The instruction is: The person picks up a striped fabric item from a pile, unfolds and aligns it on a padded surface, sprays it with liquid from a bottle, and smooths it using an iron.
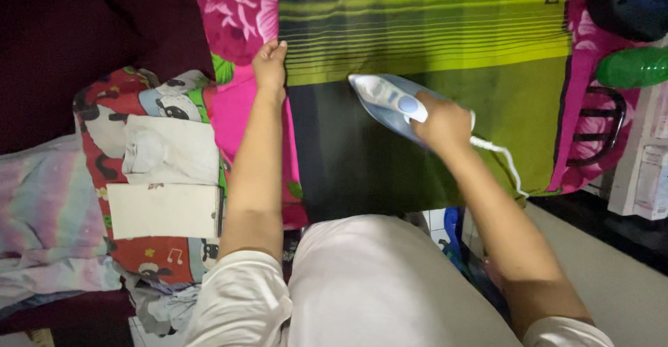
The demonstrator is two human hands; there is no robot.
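Our right hand (444,121) is closed around the handle of the blue-white iron (390,100), soleplate flat on the green striped cloth (431,27) mid-board. Left hand (269,65) lies flat, fingers extended, pinning the cloth's left edge. We judge the cloth thin, limp, prone to creasing; the iron heavy, rigid, best gripped by its handle only.

**Green striped cloth pressed with a blue and white iron**

A blue and white iron (390,102) is gripped by the right hand (442,121) and held flat on a green striped cloth (431,34). The cloth's left edge is pinned by the left hand (269,63), its fingers laid flat. Underneath, a pink flowered cover (236,13) is seen. A white cord (502,156) trails right from the iron. Folded white clothes (167,180) are stacked to the left on a red panda-print fabric (97,121).
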